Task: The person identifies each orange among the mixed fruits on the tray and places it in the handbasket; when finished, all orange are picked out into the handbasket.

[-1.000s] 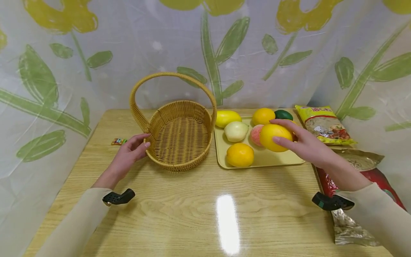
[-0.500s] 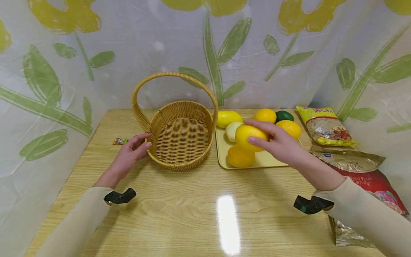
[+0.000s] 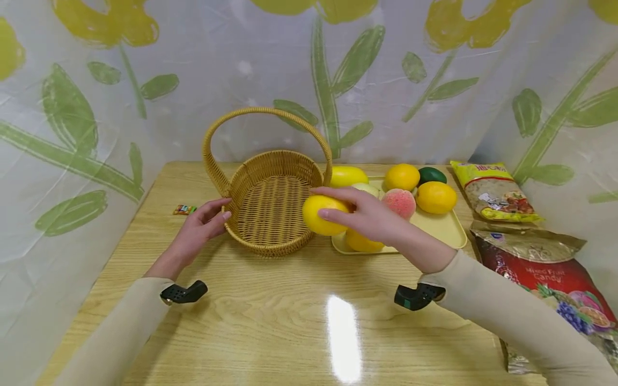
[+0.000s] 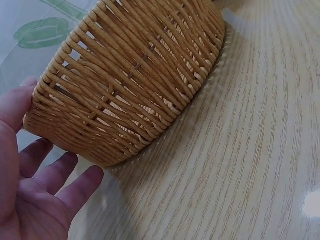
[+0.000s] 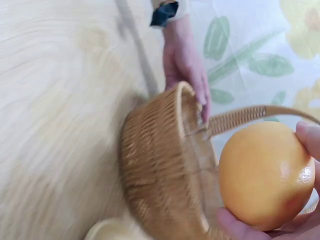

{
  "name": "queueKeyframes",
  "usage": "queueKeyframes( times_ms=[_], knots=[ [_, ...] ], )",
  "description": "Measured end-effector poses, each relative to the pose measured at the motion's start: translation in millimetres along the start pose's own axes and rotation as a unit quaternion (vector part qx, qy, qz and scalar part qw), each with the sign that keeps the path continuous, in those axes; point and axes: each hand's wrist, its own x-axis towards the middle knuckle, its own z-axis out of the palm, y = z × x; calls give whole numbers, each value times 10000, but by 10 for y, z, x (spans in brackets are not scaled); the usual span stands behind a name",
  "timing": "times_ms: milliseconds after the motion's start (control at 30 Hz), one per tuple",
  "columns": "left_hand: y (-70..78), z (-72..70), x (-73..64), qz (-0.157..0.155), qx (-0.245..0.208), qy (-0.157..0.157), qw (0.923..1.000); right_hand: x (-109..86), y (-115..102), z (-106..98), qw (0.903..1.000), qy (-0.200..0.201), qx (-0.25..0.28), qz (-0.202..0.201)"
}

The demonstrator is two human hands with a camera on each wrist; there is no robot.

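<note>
My right hand [image 3: 359,210] grips an orange [image 3: 322,215] between thumb and fingers, held up at the right rim of the wicker basket [image 3: 270,249]. In the right wrist view, the same orange [image 5: 267,175] appears in front of the basket [image 5: 155,160] and its arched handle. My left hand [image 3: 205,228] holds the basket's left rim; in the left wrist view, its fingers [image 4: 82,187] lie along the woven outer wall [image 4: 130,85]. No fruit shows inside the basket. Right of it, a yellow tray [image 3: 446,228] bears a pink peach [image 3: 399,203] and other fruit.
More oranges [image 3: 436,197], a dark green fruit [image 3: 431,175], a long yellow fruit [image 3: 348,176] and a partly hidden pale fruit [image 3: 365,188] are at the tray. Two bags, one yellow [image 3: 497,190] and one red [image 3: 545,271], lie at right. A small packet [image 3: 184,209] lies left.
My right hand has carried the orange leftward from above the tray to the basket's right rim, uncovering the peach. My left hand keeps its place on the basket.
</note>
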Motion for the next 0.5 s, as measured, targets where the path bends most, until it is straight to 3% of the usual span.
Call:
queueKeyframes(
  times_ms=[167,500],
  knots=[
    [4,8,7,-22,-89,41,9999,379,-115,129,9998,-139,31,-158],
    [-10,3,4,-31,-138,98,9999,1232,-92,349,9981,181,322,489]
  ],
)
